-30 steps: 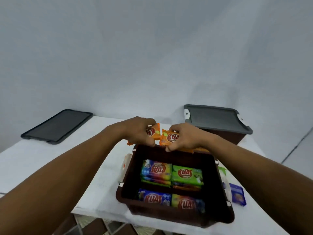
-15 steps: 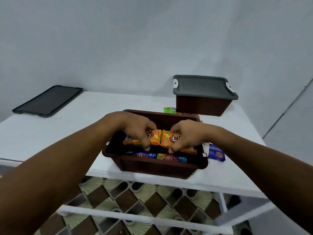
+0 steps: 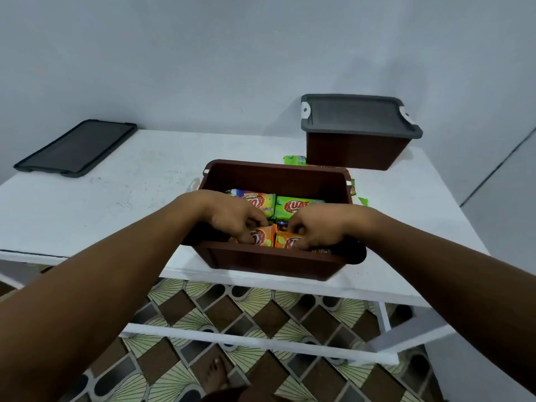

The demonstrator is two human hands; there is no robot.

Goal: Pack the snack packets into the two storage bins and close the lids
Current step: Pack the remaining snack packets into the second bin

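An open brown bin (image 3: 275,177) stands at the table's front edge with several snack packets inside, among them a green packet (image 3: 293,206). My left hand (image 3: 232,216) grips an orange packet (image 3: 262,236) low in the bin's near side. Beside it, my right hand (image 3: 316,227) grips a second orange packet (image 3: 285,240). A second brown bin (image 3: 353,152) stands at the back right with its grey lid (image 3: 356,114) on. A loose grey lid (image 3: 77,147) lies flat at the back left.
The white table (image 3: 130,198) stands against a pale wall. Loose green packets (image 3: 294,160) lie behind the open bin, and another (image 3: 362,201) lies to its right. Below the table's front edge are white rails and a patterned tile floor (image 3: 261,314), with a bare foot visible.
Both hands brought the two orange packets from the bin's far rim down to its near side. The view dropped and pulled back, showing more floor.
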